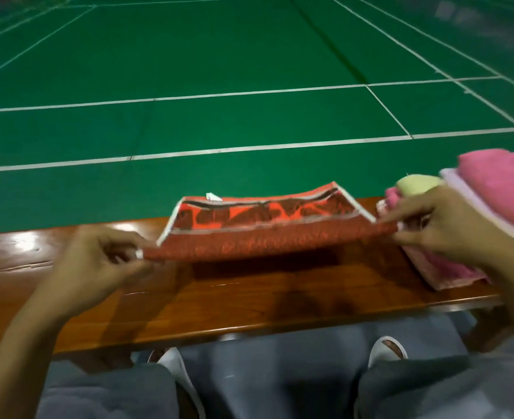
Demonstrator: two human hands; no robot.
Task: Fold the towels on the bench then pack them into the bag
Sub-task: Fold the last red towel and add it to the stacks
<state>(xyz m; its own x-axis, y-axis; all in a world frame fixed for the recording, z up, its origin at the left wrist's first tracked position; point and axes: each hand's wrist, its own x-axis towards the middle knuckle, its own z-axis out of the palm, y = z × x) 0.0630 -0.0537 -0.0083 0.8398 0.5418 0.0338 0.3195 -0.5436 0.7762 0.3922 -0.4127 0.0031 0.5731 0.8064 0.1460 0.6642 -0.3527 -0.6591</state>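
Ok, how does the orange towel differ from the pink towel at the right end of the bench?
The orange towel is spread wide, its near edge pinched by the left hand and the right hand and lifted off the bench; the pink towel lies folded up. The orange towel carries a dark pattern; the pink towel looks plain. Both are on the same bench.

Right hand (449,225) covers one near corner of the orange-and-brown patterned towel (268,243), left hand (98,267) the other; both are motion-blurred, so we can't make out exact finger hold. Stack of folded pink towels (497,189) runs off the right edge. Pale green towel (416,184) shows only partly behind the right hand. Small white tab (213,197) past the towel: too small for us to ID. Glossy brown wooden bench (249,303) is cut at left edge. White slippers (376,355) are partly hidden by grey trouser knees (431,385).
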